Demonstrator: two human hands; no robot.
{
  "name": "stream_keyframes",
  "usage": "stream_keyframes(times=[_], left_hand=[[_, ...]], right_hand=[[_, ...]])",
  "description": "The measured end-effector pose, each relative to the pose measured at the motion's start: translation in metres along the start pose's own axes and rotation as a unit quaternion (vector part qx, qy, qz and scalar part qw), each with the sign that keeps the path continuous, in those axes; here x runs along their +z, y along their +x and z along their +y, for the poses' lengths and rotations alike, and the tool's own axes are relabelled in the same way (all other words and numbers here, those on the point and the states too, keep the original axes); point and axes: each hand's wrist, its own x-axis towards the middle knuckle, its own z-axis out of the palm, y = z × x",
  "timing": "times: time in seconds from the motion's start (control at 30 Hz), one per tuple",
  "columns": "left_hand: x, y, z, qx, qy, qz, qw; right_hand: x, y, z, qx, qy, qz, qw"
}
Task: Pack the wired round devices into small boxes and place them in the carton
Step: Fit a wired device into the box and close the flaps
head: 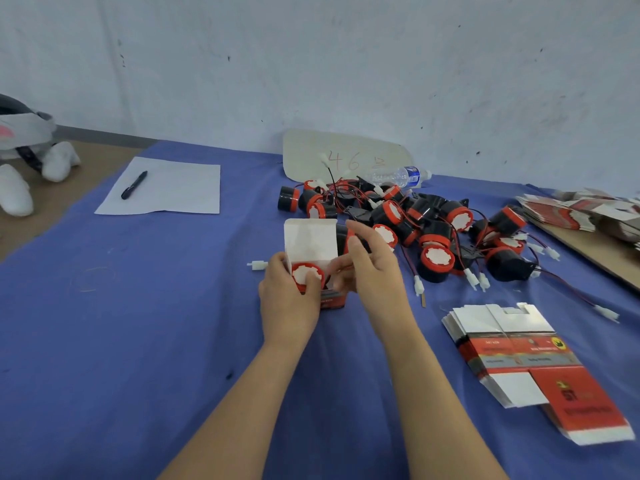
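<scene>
A small red and white box (313, 242) stands on the blue cloth with its white lid flap up. Inside it sits a round black device (306, 274) with a red rim and white face. My left hand (289, 299) grips the box's left side, thumb on the device's face. My right hand (372, 268) is at the box's right edge, its fingers pinching a side flap. A white wire connector (258, 265) sticks out to the left of the box. A pile of several wired round devices (415, 230) lies behind and to the right.
A stack of flat unfolded boxes (519, 355) lies at the right front, and more flat boxes (581, 209) rest on a board at the far right. A paper sheet (166, 188) with a pen (134, 184), a water bottle (401, 176) and a cardboard sign (346, 155) lie further back.
</scene>
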Motion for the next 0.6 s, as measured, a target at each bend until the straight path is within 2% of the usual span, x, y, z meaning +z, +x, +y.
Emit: stream_keyframes(times=[0.07, 0.17, 0.27, 0.33, 0.43, 0.5, 0.6], left_hand=[[0.000, 0.000, 0.000, 0.002, 0.002, 0.000, 1.000], [0.001, -0.001, 0.000, 0.001, 0.016, 0.004, 1.000], [0.001, -0.002, 0.000, 0.005, 0.023, 0.006, 1.000], [0.001, -0.001, 0.001, 0.003, 0.025, 0.005, 1.000], [0.001, -0.001, 0.002, -0.001, 0.030, 0.005, 1.000], [0.001, -0.001, 0.002, -0.004, 0.037, 0.005, 0.999], [0.001, -0.002, 0.002, 0.002, 0.036, 0.006, 0.999]], right_hand=[[-0.001, 0.002, 0.005, 0.029, -0.076, 0.045, 0.996], [-0.014, 0.003, 0.014, 0.016, -0.233, 0.141, 0.962], [-0.029, 0.004, 0.018, 0.023, -0.312, 0.163, 0.936], [-0.038, 0.006, 0.018, 0.051, -0.297, 0.178, 0.937], [-0.047, 0.013, 0.014, 0.089, -0.160, 0.218, 0.959], [-0.046, 0.015, 0.012, 0.060, -0.056, 0.239, 0.967], [-0.032, 0.011, 0.007, -0.020, -0.054, 0.238, 0.969]])
